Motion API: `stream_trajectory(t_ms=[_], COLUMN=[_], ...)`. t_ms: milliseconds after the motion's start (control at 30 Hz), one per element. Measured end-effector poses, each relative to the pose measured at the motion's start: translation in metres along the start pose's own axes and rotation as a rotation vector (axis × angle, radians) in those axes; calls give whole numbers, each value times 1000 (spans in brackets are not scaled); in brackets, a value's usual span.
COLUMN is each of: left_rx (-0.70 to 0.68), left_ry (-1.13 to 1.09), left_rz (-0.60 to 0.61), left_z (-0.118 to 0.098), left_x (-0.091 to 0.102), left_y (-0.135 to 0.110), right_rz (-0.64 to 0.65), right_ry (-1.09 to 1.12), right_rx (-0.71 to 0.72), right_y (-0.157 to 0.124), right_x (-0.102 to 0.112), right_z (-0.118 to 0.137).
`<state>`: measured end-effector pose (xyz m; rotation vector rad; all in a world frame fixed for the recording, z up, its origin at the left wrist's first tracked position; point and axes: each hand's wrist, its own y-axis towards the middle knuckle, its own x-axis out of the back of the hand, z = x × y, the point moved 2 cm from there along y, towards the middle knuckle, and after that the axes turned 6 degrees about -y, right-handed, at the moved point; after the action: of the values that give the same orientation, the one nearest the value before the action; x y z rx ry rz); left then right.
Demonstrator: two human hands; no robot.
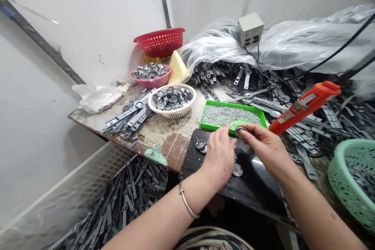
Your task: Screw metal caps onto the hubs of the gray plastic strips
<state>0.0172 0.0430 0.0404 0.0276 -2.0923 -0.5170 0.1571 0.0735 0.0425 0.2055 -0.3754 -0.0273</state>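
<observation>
My right hand (265, 146) pinches a small round grey plastic part (240, 130) between thumb and fingers, over the near edge of the green tray (204, 119). Beside it, my left hand (219, 153) is closed, fingertips bent down and drawn together; whatever it grips is hidden behind the fingers. Beneath both hands lies a black board (254, 179). Round grey caps (200, 145) rest on the board left of my left hand, and a flat grey disc (237, 170) lies right of it. Small silvery metal pieces (228, 114) fill much of the tray.
A white basket (171, 114) and a pink bowl (152, 82) hold round caps. An orange electric screwdriver (304, 107) hangs at the right on a cable. Grey strips (129, 119) lie piled left. A mint-green basket (336, 172) stands at right; a control box (250, 29) sits behind.
</observation>
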Motion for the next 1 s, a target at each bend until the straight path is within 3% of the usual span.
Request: stream_trajectory(t_ms=[133, 267, 533, 833, 900, 1000], left_rx=[-53, -98, -402, -343, -326, -174], left_ry=[96, 195, 150, 168, 177, 243], left_rz=[76, 207, 393, 271, 199, 60], left_z=[-14, -10, 16, 10, 16, 36], left_x=[-32, -50, -8, 0, 6, 14], left_y=[-28, -39, -51, -60, -57, -50], right_rz=[-73, -25, 108, 47, 15, 16], right_ry=[60, 44, -229, -443, -463, -484], right_rx=[-109, -142, 32, 197, 196, 191], right_y=[1, -1, 6, 0, -5, -18], right_x=[7, 3, -20, -24, -20, -14], right_z=[-8, -11, -34, -37, -33, -28])
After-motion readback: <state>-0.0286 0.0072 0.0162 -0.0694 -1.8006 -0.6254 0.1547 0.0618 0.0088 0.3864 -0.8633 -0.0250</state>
